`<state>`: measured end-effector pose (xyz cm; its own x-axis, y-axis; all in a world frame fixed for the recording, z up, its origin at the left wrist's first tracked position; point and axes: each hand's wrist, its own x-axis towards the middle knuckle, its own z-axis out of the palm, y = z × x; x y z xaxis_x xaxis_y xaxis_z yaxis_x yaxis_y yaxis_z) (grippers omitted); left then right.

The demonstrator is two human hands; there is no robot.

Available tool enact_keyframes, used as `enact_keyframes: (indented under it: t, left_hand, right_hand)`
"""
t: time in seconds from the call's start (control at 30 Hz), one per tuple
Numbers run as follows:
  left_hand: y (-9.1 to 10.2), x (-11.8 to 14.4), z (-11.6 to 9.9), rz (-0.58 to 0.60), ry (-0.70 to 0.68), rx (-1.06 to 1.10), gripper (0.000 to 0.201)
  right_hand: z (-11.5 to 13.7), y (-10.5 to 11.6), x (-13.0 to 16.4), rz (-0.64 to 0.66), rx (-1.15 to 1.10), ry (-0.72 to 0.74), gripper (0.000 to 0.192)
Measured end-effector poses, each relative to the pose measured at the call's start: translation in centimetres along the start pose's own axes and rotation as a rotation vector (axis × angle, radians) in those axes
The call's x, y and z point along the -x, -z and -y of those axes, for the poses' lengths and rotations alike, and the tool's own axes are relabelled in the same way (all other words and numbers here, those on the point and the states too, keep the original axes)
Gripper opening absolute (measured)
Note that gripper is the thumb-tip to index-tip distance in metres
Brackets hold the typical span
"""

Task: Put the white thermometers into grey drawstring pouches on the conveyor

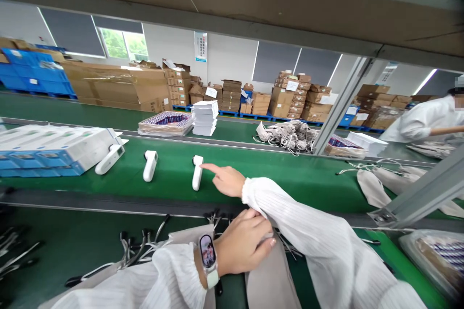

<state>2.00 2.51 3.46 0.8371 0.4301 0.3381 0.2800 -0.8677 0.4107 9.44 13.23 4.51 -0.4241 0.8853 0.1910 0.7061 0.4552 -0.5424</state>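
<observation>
My right hand reaches over the green conveyor belt, index finger stretched out and the other fingers curled. Its fingertip is at the upper side of a white forehead thermometer. Two more white thermometers, one in the middle and one by the boxes, lie to the left. Nearer to me, my left hand, with a smartwatch on its wrist, is closed at the top of a grey drawstring pouch. Its fingers partly hide the pouch's mouth, under my right sleeve.
White-and-blue boxes stand on the belt at left. Behind it are a plastic-wrapped tray, a paper stack and a pouch heap. A metal post rises at right, near more pouches. A person works beyond.
</observation>
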Motion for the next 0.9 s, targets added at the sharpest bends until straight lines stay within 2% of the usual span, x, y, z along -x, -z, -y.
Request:
enact_keyframes:
  t: [0.1, 0.2, 0.37, 0.43, 0.53, 0.6, 0.73, 0.8, 0.9]
  left_hand:
    - [-0.2, 0.0, 0.4, 0.024, -0.038, 0.015, 0.018]
    - [-0.4, 0.0, 0.7, 0.026, -0.067, 0.018, 0.019]
    - [-0.7, 0.1, 0.6, 0.04, -0.025, -0.036, 0.015]
    - [-0.7, 0.1, 0.5, 0.03, -0.002, -0.032, 0.015]
    - [-0.3, 0.1, 0.4, -0.047, 0.016, 0.062, 0.016]
    - [0.1, 0.0, 0.3, -0.107, 0.038, 0.191, 0.017]
    - [0.8, -0.3, 0.2, -0.191, 0.085, 0.421, 0.018]
    - [0.9, -0.4, 0.2, -0.209, 0.121, 0.455, 0.018]
    - [1.0, -0.6, 0.5, -0.241, 0.165, 0.448, 0.018]
  right_hand:
    - [0.8, -2.5, -4.5, 0.086, 0.266, -0.078, 0.038]
    - [-0.3, -3.8, -6.4, 0.098, 0.293, -0.148, 0.04]
    - [-3.1, -3.2, -4.6, 0.044, 0.234, -0.23, 0.02]
    - [-3.7, -2.2, -3.2, 0.011, 0.188, -0.264, 0.025]
    - [-4.0, 0.4, -0.5, -0.041, 0.093, -0.277, 0.049]
    - [-3.9, 2.9, 1.9, -0.125, -0.138, -0.247, 0.065]
    - [-2.6, 7.4, 7.3, -0.348, -0.977, -0.116, 0.079]
    - [-1.6, 8.6, 9.2, -0.342, -1.194, -0.111, 0.084]
    - [-0.7, 8.9, 10.3, -0.234, -1.265, -0.152, 0.089]
